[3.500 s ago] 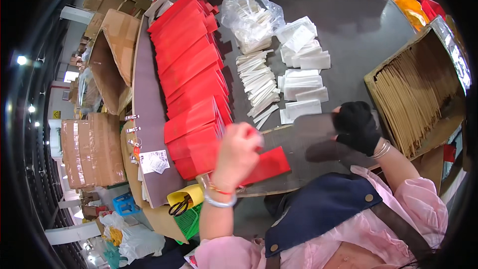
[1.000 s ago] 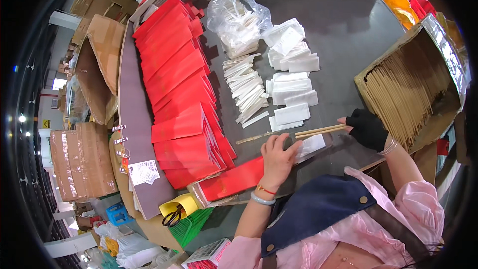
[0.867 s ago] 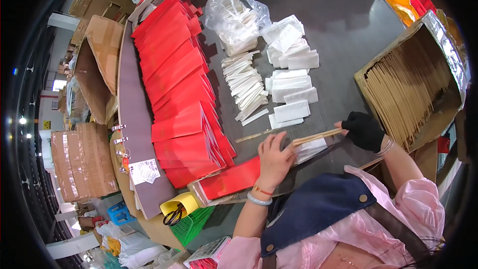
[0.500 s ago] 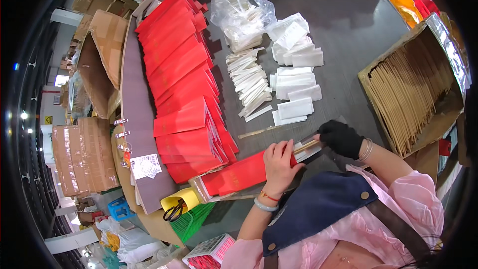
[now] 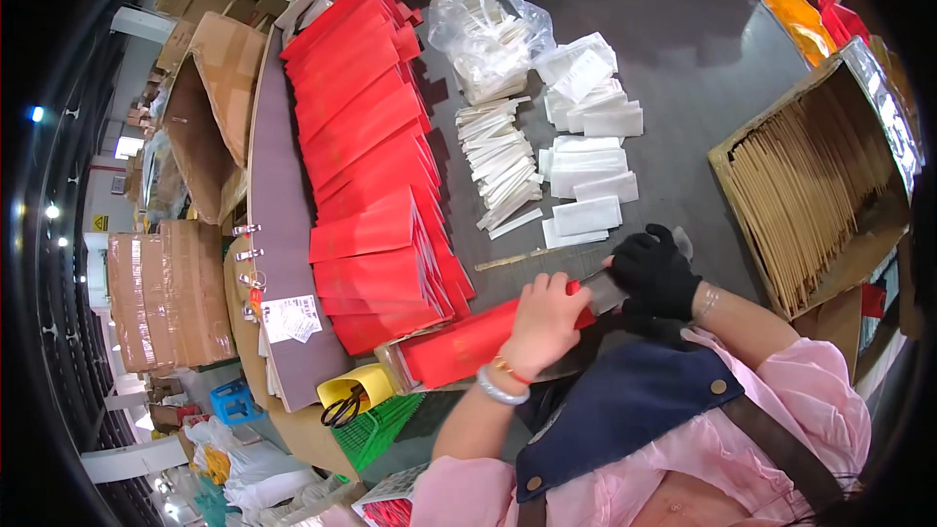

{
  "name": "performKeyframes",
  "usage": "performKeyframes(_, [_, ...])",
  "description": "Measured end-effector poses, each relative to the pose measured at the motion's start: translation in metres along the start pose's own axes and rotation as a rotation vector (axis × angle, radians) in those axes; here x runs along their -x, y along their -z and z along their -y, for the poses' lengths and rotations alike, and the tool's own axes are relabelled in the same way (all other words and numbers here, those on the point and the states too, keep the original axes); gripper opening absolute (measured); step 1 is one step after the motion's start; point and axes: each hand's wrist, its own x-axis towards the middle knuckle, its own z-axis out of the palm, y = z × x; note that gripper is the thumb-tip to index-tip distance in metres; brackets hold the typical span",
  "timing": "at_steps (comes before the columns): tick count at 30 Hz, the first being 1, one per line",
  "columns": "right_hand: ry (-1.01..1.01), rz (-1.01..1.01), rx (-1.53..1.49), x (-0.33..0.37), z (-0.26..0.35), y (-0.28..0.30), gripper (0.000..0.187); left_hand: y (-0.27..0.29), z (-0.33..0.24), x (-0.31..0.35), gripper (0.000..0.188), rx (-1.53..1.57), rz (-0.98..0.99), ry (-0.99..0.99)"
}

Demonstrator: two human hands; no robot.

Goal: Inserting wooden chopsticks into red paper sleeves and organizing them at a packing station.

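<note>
A long red paper packet (image 5: 459, 346) lies slanted along the table's near edge. Its right end is under my left hand (image 5: 549, 320), whose fingers are bent and closed on it. A clear plastic sleeve (image 5: 602, 293) sticks out past that end. My right hand (image 5: 652, 271), in a black glove, curls its fingers around the sleeve. A see-through plastic tip (image 5: 682, 242) shows beyond the gloved knuckles. Any stick inside the packet is hidden from me.
Stacked red packets (image 5: 371, 185) fill the table's left side. Bundles of white slips (image 5: 586, 171) and a clear bag (image 5: 488, 24) lie mid-table. A carton of thin wooden sticks (image 5: 810, 190) stands right. Scissors (image 5: 342, 408) sit in a yellow holder (image 5: 363, 385) at the near edge.
The wooden sticks that my right hand was holding at the packet's end are out of sight. That hand has turned and curled over the plastic sleeve. My left hand has shifted slightly left.
</note>
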Motion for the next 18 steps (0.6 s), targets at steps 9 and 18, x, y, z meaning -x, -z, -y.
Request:
performKeyframes(9, [-0.202, -0.217, 0.056, 0.014, -0.01, 0.051, 0.06, 0.049, 0.09, 0.039, 0.049, -0.258, -0.571, 0.345])
performKeyframes(18, [-0.111, 0.001, 0.109, 0.012, 0.01, 0.027, 0.061, -0.086, 0.038, 0.042, 0.097, 0.235, -0.506, 0.646])
